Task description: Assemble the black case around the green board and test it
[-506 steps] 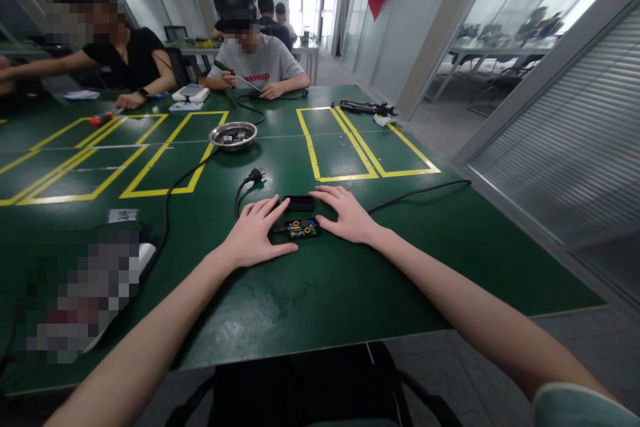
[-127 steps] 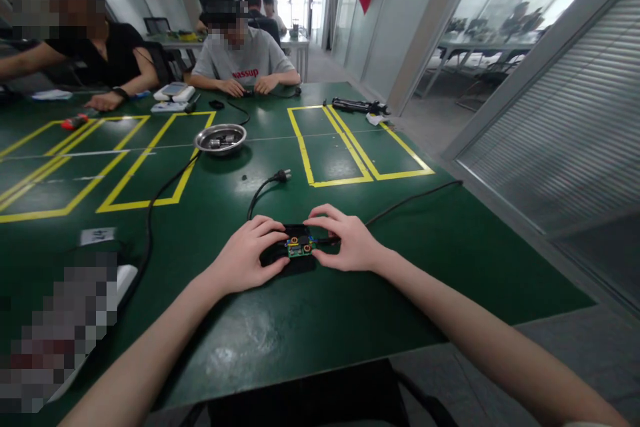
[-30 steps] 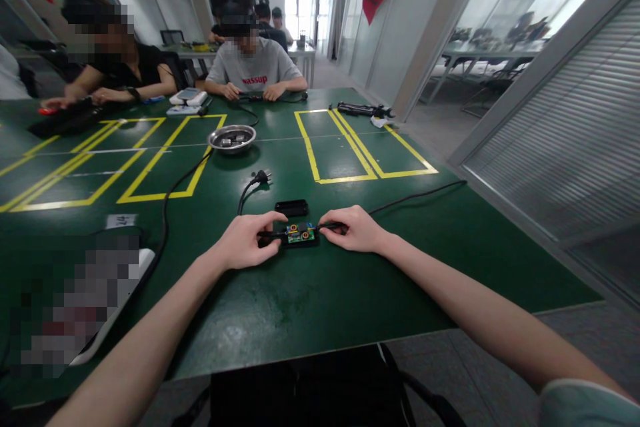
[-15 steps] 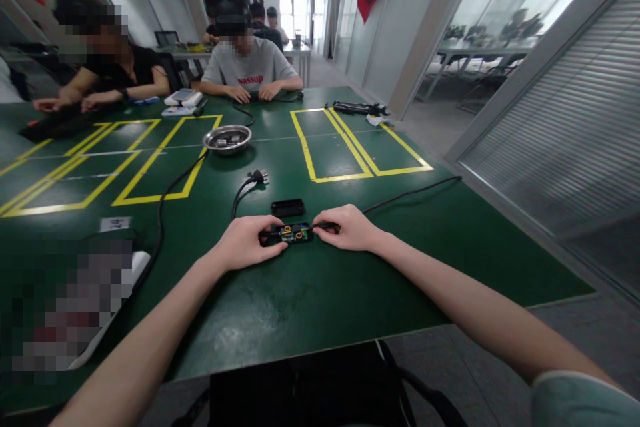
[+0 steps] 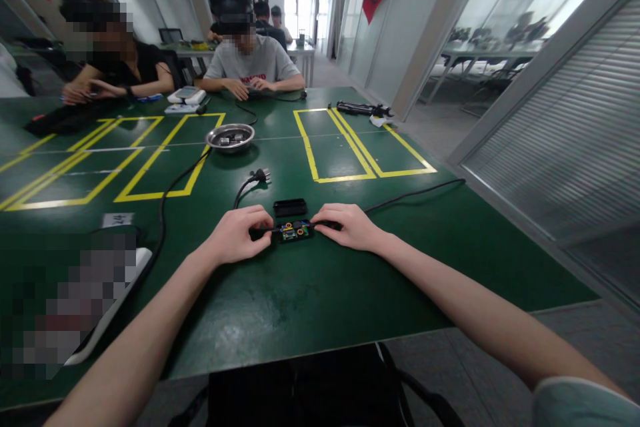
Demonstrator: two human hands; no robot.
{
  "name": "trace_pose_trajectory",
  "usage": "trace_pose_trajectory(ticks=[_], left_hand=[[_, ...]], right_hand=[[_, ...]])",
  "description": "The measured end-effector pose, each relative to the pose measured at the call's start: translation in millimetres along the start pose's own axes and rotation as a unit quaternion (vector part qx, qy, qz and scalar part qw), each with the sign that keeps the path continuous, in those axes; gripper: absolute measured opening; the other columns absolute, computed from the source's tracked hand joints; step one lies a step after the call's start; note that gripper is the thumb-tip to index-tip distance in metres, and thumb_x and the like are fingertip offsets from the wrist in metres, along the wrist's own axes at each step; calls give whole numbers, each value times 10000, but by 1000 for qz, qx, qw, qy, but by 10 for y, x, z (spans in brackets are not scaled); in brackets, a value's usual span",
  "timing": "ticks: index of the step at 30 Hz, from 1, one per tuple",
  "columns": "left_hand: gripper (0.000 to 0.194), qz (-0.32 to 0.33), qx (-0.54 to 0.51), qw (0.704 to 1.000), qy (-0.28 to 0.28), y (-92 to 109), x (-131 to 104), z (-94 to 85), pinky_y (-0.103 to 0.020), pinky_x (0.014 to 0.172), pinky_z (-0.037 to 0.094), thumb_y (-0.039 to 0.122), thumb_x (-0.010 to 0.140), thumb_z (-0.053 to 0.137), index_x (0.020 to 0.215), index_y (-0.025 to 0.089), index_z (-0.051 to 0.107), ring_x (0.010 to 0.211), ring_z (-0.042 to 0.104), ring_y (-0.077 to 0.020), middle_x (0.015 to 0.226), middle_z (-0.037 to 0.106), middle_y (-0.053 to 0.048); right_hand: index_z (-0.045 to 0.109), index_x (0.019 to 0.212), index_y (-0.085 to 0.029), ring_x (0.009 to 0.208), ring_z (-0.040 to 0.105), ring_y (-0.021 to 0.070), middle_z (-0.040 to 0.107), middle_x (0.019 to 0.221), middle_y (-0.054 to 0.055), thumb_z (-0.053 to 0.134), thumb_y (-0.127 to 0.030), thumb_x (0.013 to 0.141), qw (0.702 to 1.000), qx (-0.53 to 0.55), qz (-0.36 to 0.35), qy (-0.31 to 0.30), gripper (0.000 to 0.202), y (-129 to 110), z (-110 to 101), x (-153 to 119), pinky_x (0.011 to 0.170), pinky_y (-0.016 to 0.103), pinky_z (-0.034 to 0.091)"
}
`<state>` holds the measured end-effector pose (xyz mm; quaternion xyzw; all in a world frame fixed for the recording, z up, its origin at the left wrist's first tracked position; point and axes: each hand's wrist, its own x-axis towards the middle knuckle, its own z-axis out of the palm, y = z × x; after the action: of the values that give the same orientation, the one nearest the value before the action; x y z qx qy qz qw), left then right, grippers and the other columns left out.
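A small black power adapter (image 5: 293,232) lies open on the green table (image 5: 310,293), its green circuit board with orange rings showing. My left hand (image 5: 235,235) pinches the cable at the adapter's left end. My right hand (image 5: 350,225) pinches the cable at its right end. The adapter's loose black lid (image 5: 290,207) lies just behind it. A black cord with a plug (image 5: 257,177) curls off behind my left hand, and another cord (image 5: 415,192) runs right toward the table edge.
A metal bowl (image 5: 231,137) with small parts stands farther back, beside yellow tape rectangles (image 5: 345,147). Two people sit at the far side, hands on the table. A black tool (image 5: 363,107) lies at the back right. A white object (image 5: 120,293) rests near the left.
Over the last second both hands stay at the adapter's two ends, closing in slightly on its cables. Four seconds ago the adapter was sitting on the lid, which now lies behind it.
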<state>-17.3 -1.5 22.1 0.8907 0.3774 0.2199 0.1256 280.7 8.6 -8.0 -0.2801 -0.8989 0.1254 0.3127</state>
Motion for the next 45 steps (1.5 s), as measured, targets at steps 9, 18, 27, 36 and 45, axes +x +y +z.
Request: trace_pose_trajectory(ticks=[9, 18, 27, 36, 45], left_hand=[[174, 11, -3, 1000, -13, 2, 3, 50, -224, 594, 414, 268, 876, 559, 748, 173, 631, 622, 588, -124, 732, 641, -10], [185, 41, 100, 994, -30, 67, 7, -1, -243, 619, 425, 230, 908, 531, 801, 176, 672, 695, 620, -151, 782, 671, -27], [210, 44, 110, 993, -30, 78, 10, -6, -255, 627, 438, 230, 925, 521, 808, 172, 685, 709, 626, -159, 797, 678, -36], [218, 39, 116, 992, -37, 98, 23, -17, -250, 599, 416, 234, 922, 532, 778, 180, 686, 686, 617, -153, 797, 675, -33], [303, 55, 142, 988, -23, 35, 39, -4, -285, 703, 493, 274, 986, 473, 850, 175, 725, 809, 679, -198, 855, 732, -69]], right_hand=[[705, 1024, -195, 898, 676, 206, 739, 950, 72, 600, -224, 996, 1000, 1, -17, -13, 113, 0, -4, 3, 803, 337, 553], [700, 960, -199, 883, 667, 207, 720, 932, 71, 616, -232, 997, 999, 1, -34, -16, 97, 24, 2, 9, 781, 332, 542], [673, 889, -194, 856, 634, 199, 695, 901, 67, 539, -272, 1049, 998, -35, -41, -42, 223, 29, -20, 21, 782, 318, 487], [671, 902, -186, 859, 640, 191, 678, 938, 69, 516, -258, 1054, 996, -55, -42, -63, 229, -29, -44, 40, 759, 293, 502], [691, 915, -187, 843, 613, 202, 710, 966, 87, 443, -246, 1080, 989, -135, -52, -37, 304, -26, 6, 59, 755, 324, 501]])
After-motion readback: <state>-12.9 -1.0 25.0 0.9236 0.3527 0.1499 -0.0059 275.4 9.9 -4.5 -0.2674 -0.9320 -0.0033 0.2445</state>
